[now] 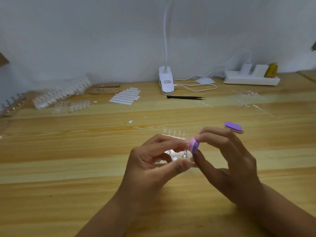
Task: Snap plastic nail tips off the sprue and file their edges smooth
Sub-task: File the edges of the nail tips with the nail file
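Buffer block [194, 145]: pink, white and purple, clamped between the thumb and forefinger of the right hand [227, 161], held above the surface [85, 168].
Left hand [153, 161]: thumb and forefinger pinched together on a small nail tip [187, 148]; the tip is mostly hidden and meets the buffer block's pink face.
Sprue [174, 136]: lies flat on the surface just behind the hands, with clear tips attached.
Second buffer [233, 127]: purple, on the surface beyond the right hand.
Loose tip [130, 121]: alone, left of the sprue.
Tweezers [185, 97]: black, in front of the clip lamp [166, 81].
Power strip [251, 79]: against the wall, far right.
Bagged tips [59, 94]: far left, blurred.
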The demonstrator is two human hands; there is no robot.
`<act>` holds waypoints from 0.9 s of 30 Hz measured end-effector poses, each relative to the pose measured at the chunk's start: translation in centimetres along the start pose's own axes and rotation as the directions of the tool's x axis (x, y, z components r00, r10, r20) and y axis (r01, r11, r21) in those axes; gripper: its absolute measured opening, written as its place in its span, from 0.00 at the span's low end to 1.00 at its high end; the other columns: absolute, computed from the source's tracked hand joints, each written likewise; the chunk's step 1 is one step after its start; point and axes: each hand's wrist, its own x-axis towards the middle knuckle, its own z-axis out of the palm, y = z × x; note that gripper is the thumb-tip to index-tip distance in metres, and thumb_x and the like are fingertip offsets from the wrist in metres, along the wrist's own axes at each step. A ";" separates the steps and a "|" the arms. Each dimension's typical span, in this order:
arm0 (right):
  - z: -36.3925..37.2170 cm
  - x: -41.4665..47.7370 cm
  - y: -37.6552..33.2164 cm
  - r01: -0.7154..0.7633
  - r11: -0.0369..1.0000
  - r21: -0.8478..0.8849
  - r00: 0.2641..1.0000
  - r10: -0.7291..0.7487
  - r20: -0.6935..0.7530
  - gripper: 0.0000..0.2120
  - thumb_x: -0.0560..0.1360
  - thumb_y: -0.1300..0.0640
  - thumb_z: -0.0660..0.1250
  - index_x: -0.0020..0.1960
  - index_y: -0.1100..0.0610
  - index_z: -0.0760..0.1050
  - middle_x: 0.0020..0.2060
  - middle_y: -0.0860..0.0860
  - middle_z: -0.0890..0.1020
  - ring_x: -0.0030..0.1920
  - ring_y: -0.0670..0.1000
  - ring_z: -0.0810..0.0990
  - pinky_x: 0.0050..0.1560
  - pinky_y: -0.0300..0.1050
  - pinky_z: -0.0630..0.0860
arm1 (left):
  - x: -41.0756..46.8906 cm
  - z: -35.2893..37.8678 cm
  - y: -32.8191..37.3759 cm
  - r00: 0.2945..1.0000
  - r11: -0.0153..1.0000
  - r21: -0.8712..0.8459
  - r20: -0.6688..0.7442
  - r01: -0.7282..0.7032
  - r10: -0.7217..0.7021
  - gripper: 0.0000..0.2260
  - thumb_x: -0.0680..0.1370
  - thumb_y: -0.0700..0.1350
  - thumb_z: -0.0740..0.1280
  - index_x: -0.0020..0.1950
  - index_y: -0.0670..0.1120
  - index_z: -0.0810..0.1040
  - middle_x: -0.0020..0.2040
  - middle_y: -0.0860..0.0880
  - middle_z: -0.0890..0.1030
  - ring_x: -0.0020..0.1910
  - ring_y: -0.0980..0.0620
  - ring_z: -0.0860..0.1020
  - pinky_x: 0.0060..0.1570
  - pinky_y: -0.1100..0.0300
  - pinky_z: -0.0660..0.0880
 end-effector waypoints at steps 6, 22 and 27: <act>0.2 0.2 0.0 -0.065 0.998 -0.005 0.998 0.065 -0.012 0.09 0.74 0.64 0.72 0.53 0.64 0.78 0.47 0.52 0.80 0.53 0.44 0.78 0.58 0.34 0.73 | 0.3 -0.2 -0.3 0.996 0.996 -0.054 -0.043 0.070 -0.073 0.13 0.67 0.49 0.76 0.49 0.46 0.85 0.49 0.47 0.82 0.48 0.49 0.80 0.44 0.50 0.80; 0.2 0.1 -0.2 -0.107 0.994 -0.018 0.991 0.108 0.075 0.11 0.75 0.59 0.69 0.54 0.64 0.79 0.48 0.54 0.82 0.50 0.52 0.81 0.53 0.45 0.78 | 0.3 -0.1 -0.4 0.996 0.994 -0.092 0.076 0.062 -0.055 0.14 0.74 0.57 0.71 0.54 0.50 0.80 0.50 0.51 0.78 0.46 0.52 0.79 0.47 0.55 0.75; 0.1 0.1 -0.2 -0.121 0.993 0.008 0.992 0.121 0.019 0.14 0.74 0.61 0.71 0.58 0.58 0.76 0.50 0.51 0.80 0.51 0.48 0.79 0.55 0.39 0.75 | 0.3 -0.1 -0.5 0.997 0.999 -0.026 0.062 0.046 -0.045 0.10 0.74 0.52 0.70 0.53 0.50 0.80 0.49 0.55 0.78 0.45 0.56 0.77 0.47 0.60 0.74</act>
